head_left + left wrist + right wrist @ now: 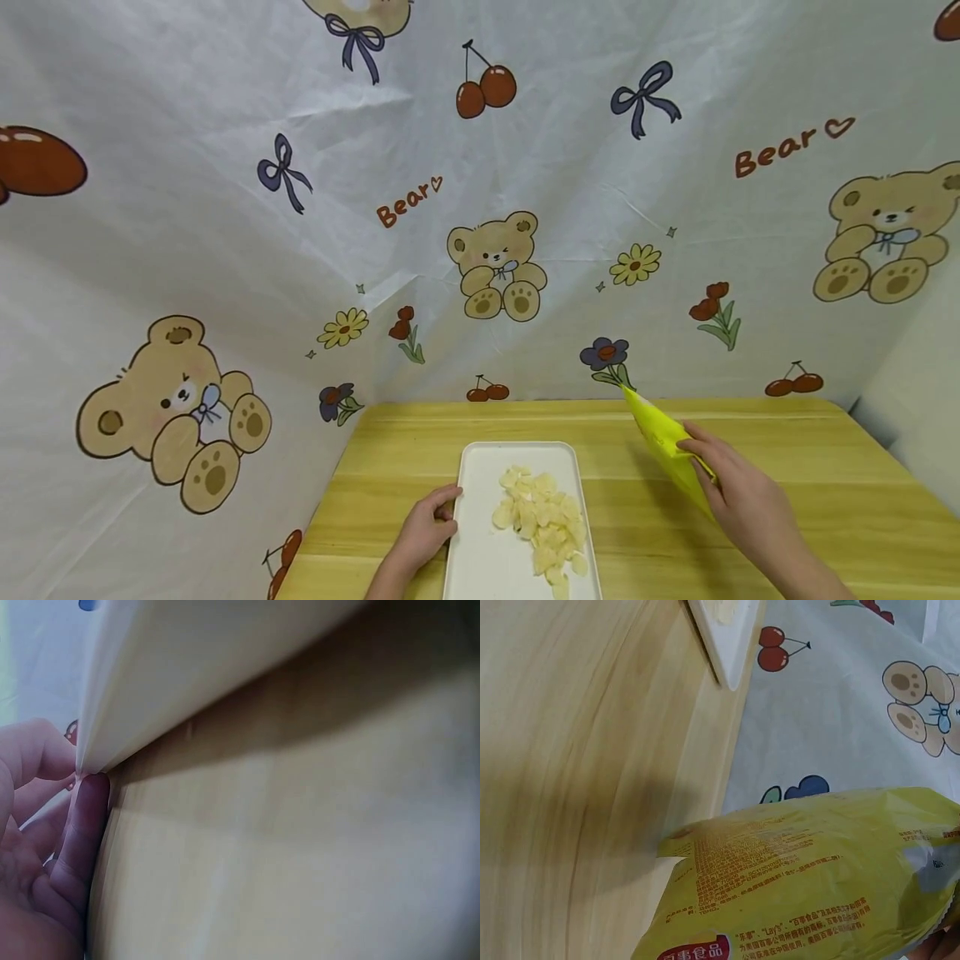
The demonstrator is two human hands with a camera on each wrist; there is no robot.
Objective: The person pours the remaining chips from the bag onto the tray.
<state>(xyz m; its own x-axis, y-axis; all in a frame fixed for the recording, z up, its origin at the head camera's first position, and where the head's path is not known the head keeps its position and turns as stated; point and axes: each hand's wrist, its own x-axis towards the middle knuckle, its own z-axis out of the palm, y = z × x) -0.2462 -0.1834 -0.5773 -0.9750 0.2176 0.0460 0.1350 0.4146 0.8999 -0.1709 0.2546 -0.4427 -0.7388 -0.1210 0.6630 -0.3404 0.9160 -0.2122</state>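
A white rectangular tray (478,483) lies near the table's front, with a heap of potato chips (542,512) spread on its middle and right side. At the tray's left edge, my left hand (423,529) pinches the rim; the left wrist view shows a finger under the rim (195,667). My right hand (742,492) grips a yellow chip bag (663,437) to the right of the tray, above the table. Printed text covers the side of the bag (780,877) in the right wrist view, where my hand is mostly hidden.
The wooden table (810,483) extends to both sides of the tray. A white cloth (570,183) printed with bears, cherries and flowers hangs behind it and along the left.
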